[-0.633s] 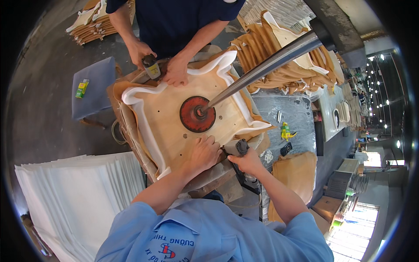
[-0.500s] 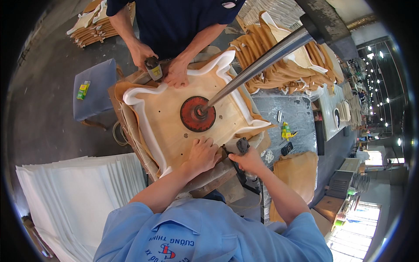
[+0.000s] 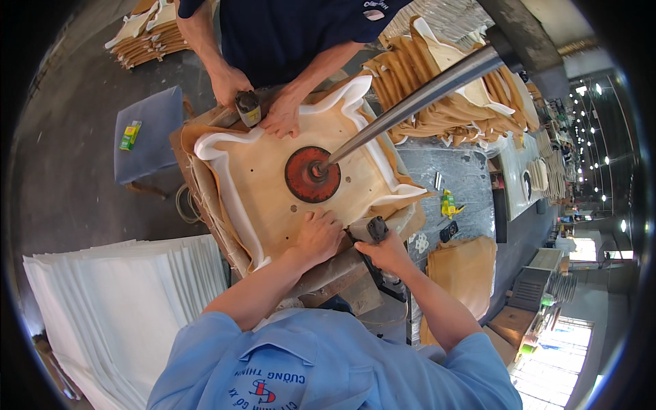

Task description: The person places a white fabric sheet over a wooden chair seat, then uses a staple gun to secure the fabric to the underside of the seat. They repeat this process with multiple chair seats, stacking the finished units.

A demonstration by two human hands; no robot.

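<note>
1. The board [image 3: 270, 198] lies on the worktop [image 3: 335, 275] between two people, with white padding [image 3: 222, 140] and a brown cover [image 3: 186, 139] turned up around its edges.
2. The person's left hand [image 3: 320, 234] rests on the near edge, fingers bent and pressed down, probably to steady the edge; whether that grip also pinches the cover, I cannot tell.
3. The right hand's grip is clamped around a staple gun [image 3: 370, 230], its head set at the same edge just beside the left hand, likely so the two can work together.
4. A red disc [image 3: 301, 171] at the end of a metal rod [image 3: 420, 99] sits near the board's middle, seemingly to pin it down and free the hands.
5. Opposite, a co-worker's hand [image 3: 281, 119] is spread on the far edge while the other [image 3: 229, 85] holds a second tool [image 3: 248, 109].
6. Brown sheets [image 3: 461, 273] lie to the right and white sheets [image 3: 116, 301] stand to the left, presumably for easy reach.
</note>
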